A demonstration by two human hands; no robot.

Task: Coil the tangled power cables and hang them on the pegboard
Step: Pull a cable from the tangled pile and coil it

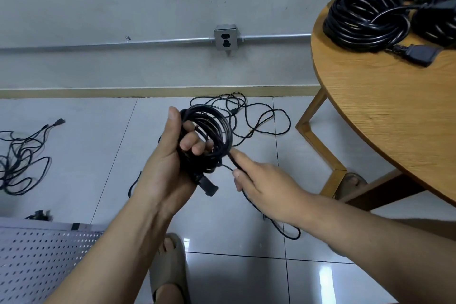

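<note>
My left hand [170, 163] grips a coil of black power cable [217, 128], fingers curled through its loops, a black plug [209, 186] hanging below the palm. My right hand [261, 180] pinches the cable's loose strand just right of the coil, index finger stretched along it. The rest of that cable [261, 116] trails in loose loops on the tiled floor behind the coil. The white pegboard [37, 261] lies at the bottom left.
A round wooden table [385, 111] at the right carries several coiled black cables [365, 17]. Another tangled cable [19, 158] lies on the floor at the left. A wall socket [225, 37] on a metal conduit sits on the grey wall. My sandalled foot [170, 271] is below.
</note>
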